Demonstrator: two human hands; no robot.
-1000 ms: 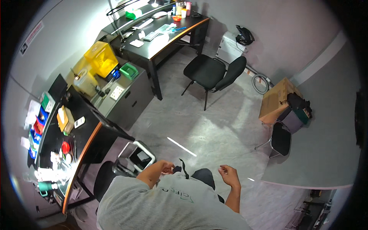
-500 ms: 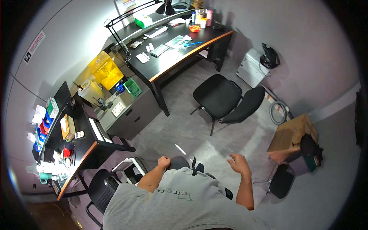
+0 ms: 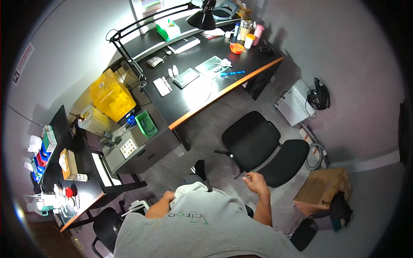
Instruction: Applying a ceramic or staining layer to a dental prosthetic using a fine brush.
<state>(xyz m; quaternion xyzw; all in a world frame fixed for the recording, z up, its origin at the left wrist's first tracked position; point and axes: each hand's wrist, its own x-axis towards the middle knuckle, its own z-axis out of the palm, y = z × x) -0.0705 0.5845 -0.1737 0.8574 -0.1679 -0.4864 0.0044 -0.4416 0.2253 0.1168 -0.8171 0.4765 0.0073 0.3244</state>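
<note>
My left hand (image 3: 167, 195) is low beside the front of my grey shirt, its fingers mostly hidden. My right hand (image 3: 255, 182) hangs out to the right, loosely bent with fingers apart, and I see nothing clearly held in it. Just beyond it in the view is a black chair (image 3: 249, 137) with its backrest toward the right. Farther ahead stands a black desk (image 3: 175, 105) with an orange front edge, carrying a lamp (image 3: 200, 19), a grey flat device (image 3: 186, 78), an orange bowl (image 3: 236, 50), a blue pen-like object (image 3: 232, 73) and several cups and bottles.
At left are a grey cabinet (image 3: 150, 152) bearing a yellow machine (image 3: 109, 94) and green bin (image 3: 146, 124), a second cluttered desk (image 3: 88, 197) and another chair (image 3: 103, 225). At right sit a cardboard box (image 3: 318, 189), a white unit (image 3: 292, 103) and a coiled hose (image 3: 315, 157).
My body has moved forward: the far desk and chair appear nearer and lower in the view. My right hand has shifted up slightly; my left hand has sunk behind the shirt front.
</note>
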